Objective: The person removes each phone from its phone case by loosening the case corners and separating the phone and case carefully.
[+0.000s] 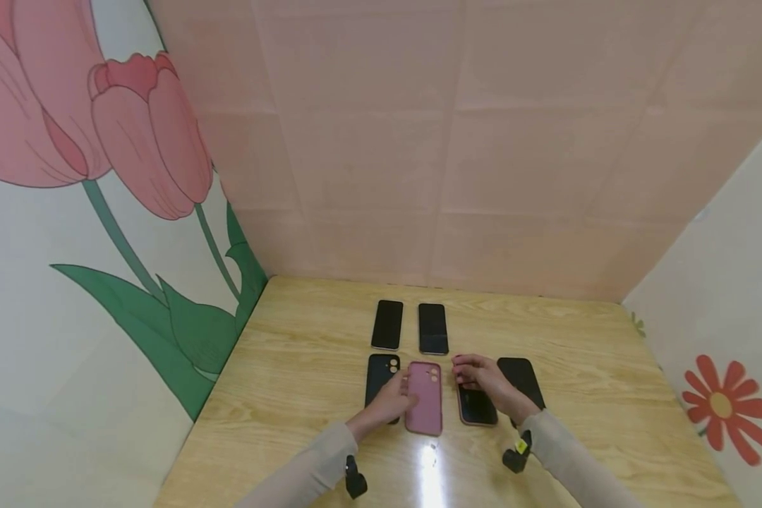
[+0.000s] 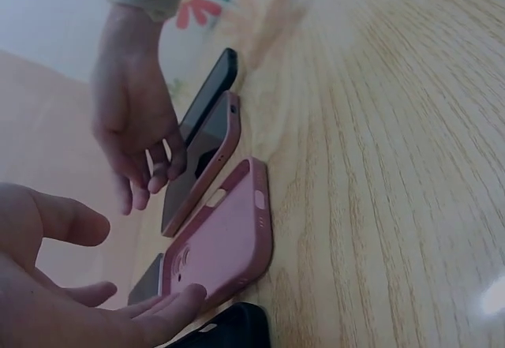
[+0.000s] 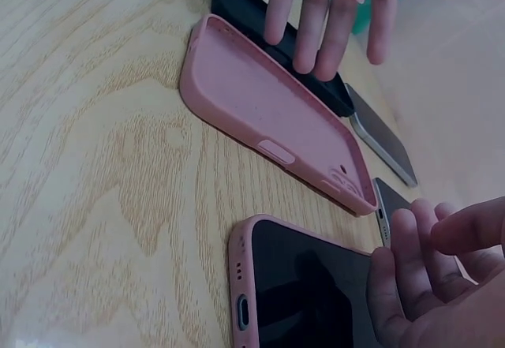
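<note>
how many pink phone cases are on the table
2: an empty pink case near the left hand, and a second pink case around a phone under the right hand.

"What's by the left hand [image 1: 392, 401]?"
"The pink case [image 1: 426, 413], flat on the table, hollow side up, camera holes at the far end. Just left of it, partly covered by the hand, lies the black case [image 1: 377, 374]."
"And by the right hand [image 1: 485, 377]?"
"The phone [image 1: 478, 410], its dark screen up and a pink rim around its edges. Fingers partly cover its far end."
</note>
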The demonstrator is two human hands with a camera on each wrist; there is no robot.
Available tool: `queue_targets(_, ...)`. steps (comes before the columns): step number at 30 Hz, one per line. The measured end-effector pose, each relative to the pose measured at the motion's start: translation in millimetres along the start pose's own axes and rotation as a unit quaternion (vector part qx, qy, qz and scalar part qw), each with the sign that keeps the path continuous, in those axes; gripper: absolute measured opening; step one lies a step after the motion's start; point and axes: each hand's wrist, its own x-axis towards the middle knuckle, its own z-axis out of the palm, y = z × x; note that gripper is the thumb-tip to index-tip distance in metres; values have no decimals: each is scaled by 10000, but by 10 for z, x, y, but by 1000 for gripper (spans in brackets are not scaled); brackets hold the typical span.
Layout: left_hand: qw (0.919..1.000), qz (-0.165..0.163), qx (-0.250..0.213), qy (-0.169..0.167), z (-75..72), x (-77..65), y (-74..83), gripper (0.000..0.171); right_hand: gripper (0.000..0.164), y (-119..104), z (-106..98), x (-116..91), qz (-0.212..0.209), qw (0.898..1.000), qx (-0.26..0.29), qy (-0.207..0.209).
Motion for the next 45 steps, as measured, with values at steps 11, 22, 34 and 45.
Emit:
queue_targets(11,9999,55,154,53,-31,-2,-41,32,31,-31,50,-5,-256,9960,-766,387)
queue_targets(22,9994,65,-172,-307,-59,-16,-76,28,34,-20,5,34,-865,9728,-2027,716)
queue_targets(34,9938,559,-176,-941,-24,-43,-148,25,43,6,-104,24,-1307,9374,-3058,1037)
queue_targets(45,9869,668,-272,-1440,-26,-59,-151,27,63,153,-80,32,-1162,9074,-3976,719)
